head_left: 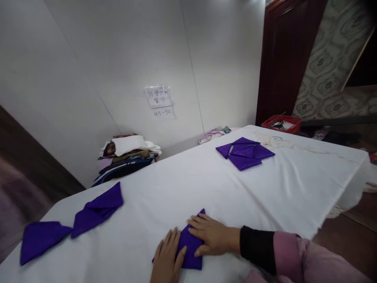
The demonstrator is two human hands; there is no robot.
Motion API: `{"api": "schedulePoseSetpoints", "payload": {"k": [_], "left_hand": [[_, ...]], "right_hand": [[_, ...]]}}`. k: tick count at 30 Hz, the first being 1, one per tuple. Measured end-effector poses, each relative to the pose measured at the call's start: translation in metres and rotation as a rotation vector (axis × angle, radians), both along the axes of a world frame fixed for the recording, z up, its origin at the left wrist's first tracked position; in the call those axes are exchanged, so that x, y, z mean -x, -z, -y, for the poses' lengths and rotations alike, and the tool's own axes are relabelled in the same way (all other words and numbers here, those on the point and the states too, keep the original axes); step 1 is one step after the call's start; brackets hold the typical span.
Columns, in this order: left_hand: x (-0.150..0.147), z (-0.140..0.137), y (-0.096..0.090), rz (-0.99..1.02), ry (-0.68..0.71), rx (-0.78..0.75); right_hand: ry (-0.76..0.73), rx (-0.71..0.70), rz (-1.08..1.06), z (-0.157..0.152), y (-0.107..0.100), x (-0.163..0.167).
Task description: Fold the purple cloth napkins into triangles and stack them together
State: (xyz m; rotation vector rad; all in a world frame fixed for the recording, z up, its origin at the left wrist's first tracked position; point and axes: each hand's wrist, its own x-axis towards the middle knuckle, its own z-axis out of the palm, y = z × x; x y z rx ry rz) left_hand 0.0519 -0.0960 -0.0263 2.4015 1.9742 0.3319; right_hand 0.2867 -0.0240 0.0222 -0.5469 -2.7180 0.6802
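A folded purple napkin (188, 245) lies on the white tablecloth (165, 196) in front of me, one pointed corner aimed away. My left hand (167, 255) rests flat over its left side, fingers stretched out. Across its upper right part lies my right hand (207, 234), with the fingers extended and pressing on the cloth. Both palms cover portions of the napkin, so its full outline is hidden. Neither hand grips anything.
Two more folded purple napkins (98, 208) (43, 239) lie at the left. Several overlapping purple napkins (243, 159) form a group at the back right. Beyond the table are a clothes stack (126, 157), a red basket (294, 126) and a wall with paper signs (159, 97).
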Motion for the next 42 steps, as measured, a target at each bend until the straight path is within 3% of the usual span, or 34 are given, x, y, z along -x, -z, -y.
{"api": "schedulePoseSetpoints", "payload": {"k": [6,10,18,25,33,37,42], "left_hand": [[-0.013,-0.013,-0.027,0.156,-0.076,-0.014],[-0.024,-0.024,-0.045,0.193,-0.098,0.093],[-0.029,-0.034,-0.052,0.179,-0.227,0.374],[-0.034,-0.030,-0.063,0.185,-0.240,0.421],[-0.025,-0.027,-0.052,0.634,-0.229,0.494],[-0.019,-0.026,-0.046,0.917,-0.256,0.630],[-0.024,-0.020,-0.058,0.998,-0.293,0.627]], "right_hand": [[0.024,-0.021,-0.058,0.002,0.002,0.000],[0.008,-0.006,-0.062,0.002,0.002,-0.001],[-0.037,0.008,-0.089,0.000,0.007,-0.003],[-0.082,0.036,-0.115,-0.001,0.007,-0.004],[-0.071,0.057,-0.145,-0.001,0.004,-0.007],[-0.035,0.035,-0.145,-0.001,0.004,-0.007],[0.070,0.120,-0.167,-0.002,0.006,-0.007]]}}
